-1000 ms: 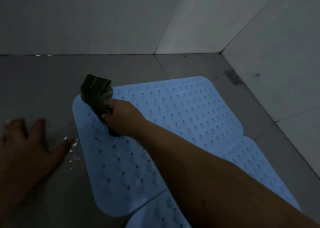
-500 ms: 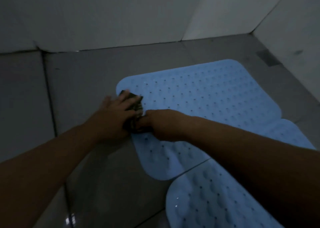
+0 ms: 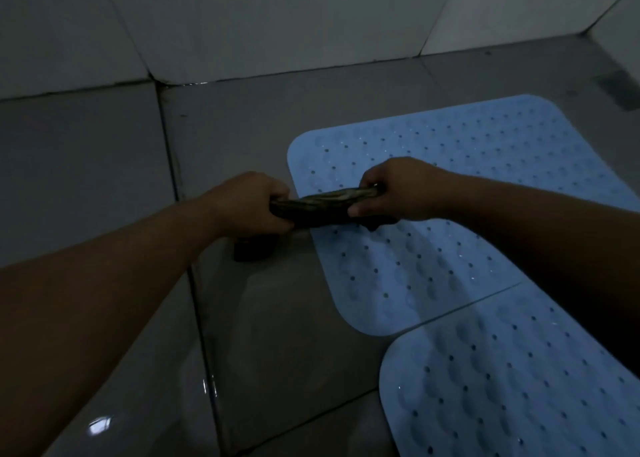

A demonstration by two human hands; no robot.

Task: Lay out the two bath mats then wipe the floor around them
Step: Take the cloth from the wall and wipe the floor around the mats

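Note:
Two light blue bath mats with small holes lie flat on the grey tiled floor point(image 3: 270, 318). The far mat point(image 3: 450, 186) stretches toward the back right. The near mat point(image 3: 502, 380) lies at the bottom right, its edge touching the far one. A dark patterned cloth point(image 3: 325, 203) is stretched in a bunched strip just above the far mat's left edge. My left hand point(image 3: 249, 203) grips its left end and my right hand point(image 3: 394, 189) grips its right end. A loose end of the cloth hangs below my left hand.
White tiled walls point(image 3: 277, 16) close the floor at the back and right. A dark floor drain point(image 3: 620, 85) sits by the right wall. Wet sheen shows on the tiles at the bottom left.
My left hand left the floor and joined my right hand at the cloth. Both hands then pulled the cloth out into a strip between them. The view swung left.

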